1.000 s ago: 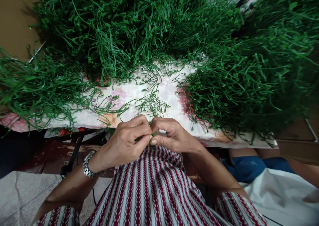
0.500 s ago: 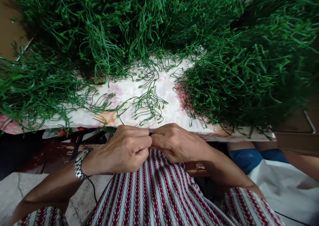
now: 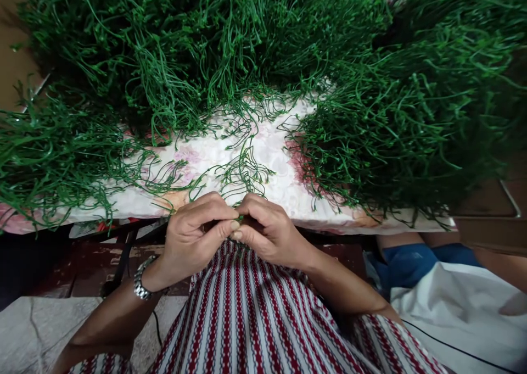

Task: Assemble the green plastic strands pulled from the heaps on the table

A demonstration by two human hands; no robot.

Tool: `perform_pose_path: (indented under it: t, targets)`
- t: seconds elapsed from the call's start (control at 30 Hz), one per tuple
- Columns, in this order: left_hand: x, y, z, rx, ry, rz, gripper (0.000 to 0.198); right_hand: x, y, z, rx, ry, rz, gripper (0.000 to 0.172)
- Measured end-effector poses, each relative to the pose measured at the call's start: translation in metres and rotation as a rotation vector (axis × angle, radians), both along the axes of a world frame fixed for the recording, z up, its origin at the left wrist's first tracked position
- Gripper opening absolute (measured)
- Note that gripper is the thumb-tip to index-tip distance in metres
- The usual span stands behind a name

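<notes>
My left hand point(image 3: 201, 234), with a metal-band watch on its wrist, is closed in a pinch at the near edge of the table. My right hand point(image 3: 269, 228) meets it fingertip to fingertip, also pinching. Between the fingertips shows a bit of a thin green stem point(image 3: 240, 218), mostly hidden by the fingers. Just beyond them, a small loose group of green stems point(image 3: 246, 171) with tiny forked tips lies on the floral tablecloth point(image 3: 280, 160).
A large heap of green stems point(image 3: 185, 50) covers the far side. Another heap point(image 3: 395, 127) stands at right, and a lower one point(image 3: 53, 154) at left. At the lower right sits another person in blue shorts point(image 3: 405, 261), with white cloth point(image 3: 448, 308) over the lap.
Both hands have turned from closed, knuckles-up fists to a fingertip pinch with thumbs showing, and shifted slightly left and up. Green now shows between the fingers. The view has shifted slightly.
</notes>
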State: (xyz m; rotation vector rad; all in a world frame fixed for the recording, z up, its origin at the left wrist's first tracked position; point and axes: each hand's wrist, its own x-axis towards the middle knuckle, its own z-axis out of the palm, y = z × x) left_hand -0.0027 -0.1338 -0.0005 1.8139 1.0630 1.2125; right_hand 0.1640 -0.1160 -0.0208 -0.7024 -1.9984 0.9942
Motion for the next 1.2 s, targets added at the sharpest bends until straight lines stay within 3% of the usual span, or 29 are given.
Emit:
perform_pose_path:
  t: [0.1,0.27,0.33,0.4,0.53,0.6,0.7,0.77,0.9,1.0,1.2]
  targets:
    - [-0.004,0.0,0.006,-0.004,0.116,-0.117,0.012,0.006,0.002,0.001,0.121,-0.067,0.083,0.025]
    - [-0.017,0.003,0.022,0.05,0.438,-0.657,0.028,0.021,0.005,0.011,0.165,-0.182,0.607,0.031]
    - [-0.023,0.006,0.026,0.014,0.473,-0.757,0.028,0.028,0.006,0.016,0.133,-0.227,0.718,0.032]
    - [-0.027,0.009,0.025,-0.078,0.419,-0.649,0.026,0.036,0.009,0.02,0.086,-0.218,0.673,0.031]
    - [-0.025,0.017,0.016,-0.322,0.113,-0.166,0.011,0.043,0.016,0.02,-0.027,-0.017,0.311,0.022]
    - [-0.018,0.021,0.011,-0.4,-0.053,-0.064,0.007,0.038,0.016,0.017,-0.085,0.049,0.136,0.019]
    - [-0.007,0.024,0.005,-0.488,-0.217,-0.04,0.005,0.024,0.014,0.012,-0.103,0.053,-0.075,0.013]
    - [-0.002,0.025,0.003,-0.51,-0.282,-0.028,0.005,0.014,0.014,0.011,-0.089,0.014,-0.127,0.014]
    - [0.003,0.025,-0.004,-0.428,-0.355,-0.004,0.004,0.003,0.014,0.009,-0.086,-0.082,-0.1,0.026]
    - [0.004,0.024,-0.008,-0.379,-0.379,-0.013,0.003,0.001,0.012,0.003,-0.099,-0.046,-0.089,0.017]
    - [0.009,0.018,-0.006,-0.53,-0.486,-0.01,0.012,0.0,0.008,-0.001,-0.156,0.069,-0.039,0.01]
